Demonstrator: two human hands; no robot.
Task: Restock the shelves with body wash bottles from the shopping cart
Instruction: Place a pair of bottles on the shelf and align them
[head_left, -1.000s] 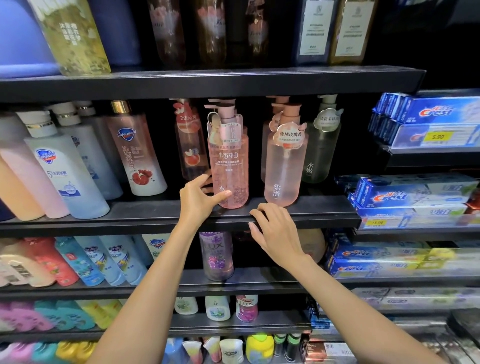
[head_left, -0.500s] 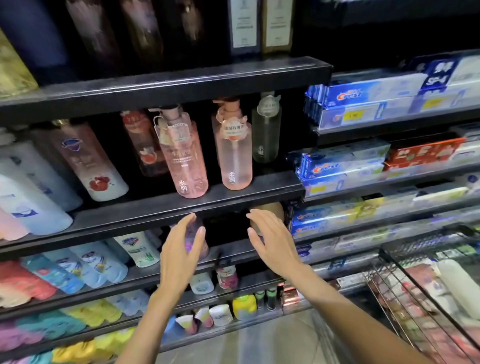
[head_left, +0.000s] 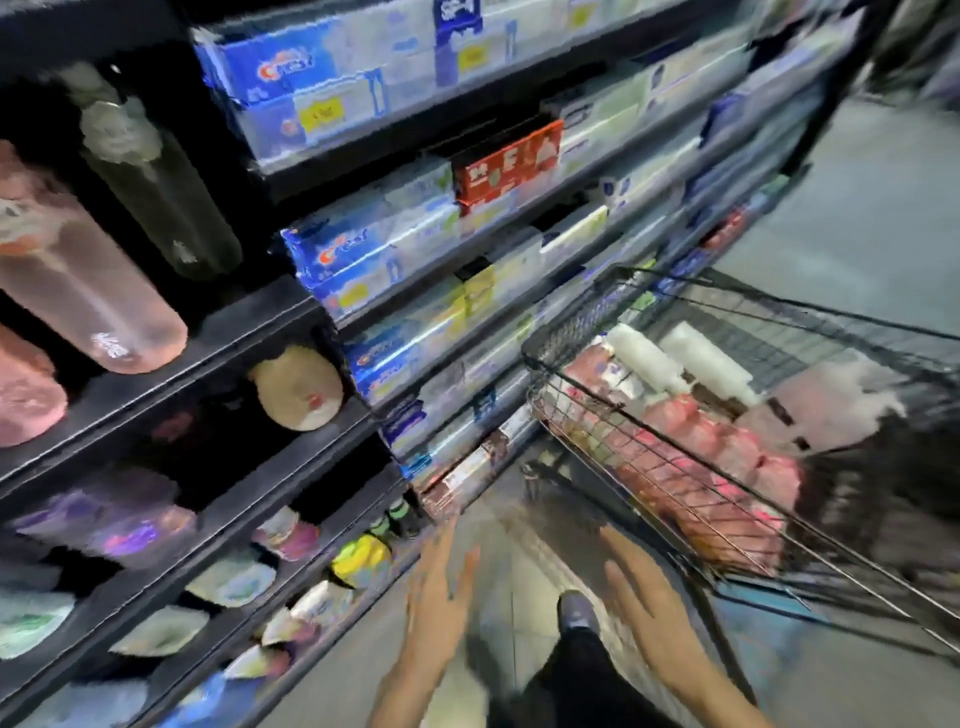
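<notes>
Fingers of left hand (head_left: 436, 597) and right hand (head_left: 644, 597) spread, empty; blurred reach risks snagging cart (head_left: 613, 415) wire right of them, toppling bottles (head_left: 701, 431).

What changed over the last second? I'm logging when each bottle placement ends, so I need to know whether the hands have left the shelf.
Both hands have left the shelf. The left hand let go of the pink pump bottle and dropped low over the floor; the right hand came off the shelf edge. Both are open and empty. The view swung right toward the shopping cart. The pink bottle stays standing on the shelf.
</notes>
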